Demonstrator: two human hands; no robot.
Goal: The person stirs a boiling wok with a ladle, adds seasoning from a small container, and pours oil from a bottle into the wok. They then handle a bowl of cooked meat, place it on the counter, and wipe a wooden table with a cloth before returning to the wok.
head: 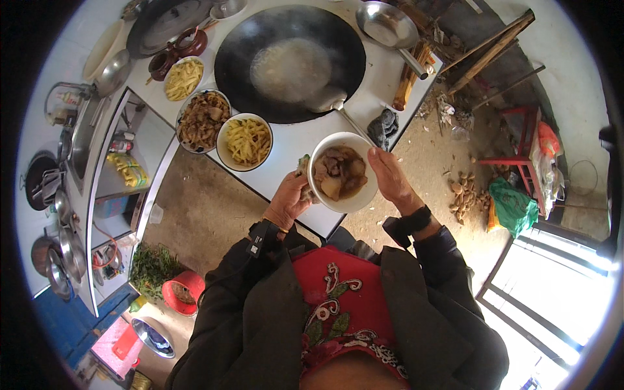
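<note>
Between my two hands is a white bowl [319,194] of cooked meat chunks in brown broth [340,171], held above the near end of the white stove counter [287,146]. My left hand [287,197] grips its left side with a greenish cloth [304,168] pressed between. On the opposite side, my right hand [392,175] clasps the rim, thumb on top. Beyond the bowl, a large black wok [234,68] holds steaming pale liquid [292,68]. A metal spatula [335,101] rests in the wok, its handle running back behind the bowl.
Left of the wok stand a bowl of potato strips [246,141], a bowl of browned food [204,119] and another potato-strip dish [184,79]. A dark rag [383,126], firewood [412,78] and a steel ladle pan [387,24] lie at right. A red chair [521,151] stands beyond.
</note>
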